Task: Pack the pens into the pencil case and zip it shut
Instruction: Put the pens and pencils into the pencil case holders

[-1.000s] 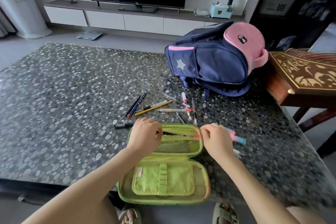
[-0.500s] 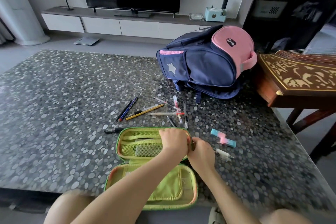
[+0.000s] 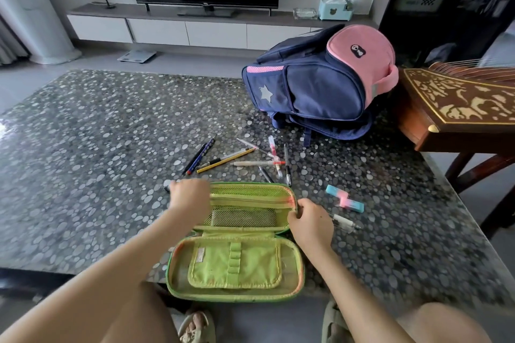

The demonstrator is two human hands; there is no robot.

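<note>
At the near edge of the speckled pebble-pattern stone table (image 3: pixel 83 147), a lime-green fabric pencil case (image 3: pixel 237 242) is lying open, its front half overhanging.

The left hand (image 3: pixel 189 199), blurred and curled, is touching the case's left rim; whether it is gripping is unclear. The right hand (image 3: pixel 310 224) is pinching the right rim. Loose pens and pencils (image 3: pixel 237 160) are lying just beyond; open tabletop is stretching leftward.

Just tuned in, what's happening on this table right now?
A person sits at the speckled stone table with a green fabric pencil case lying unzipped and open. The left hand is at the case's far left corner; the right hand pinches its right edge. The loose pens and pencils lie unpacked beyond it, near a navy and pink backpack.
</note>
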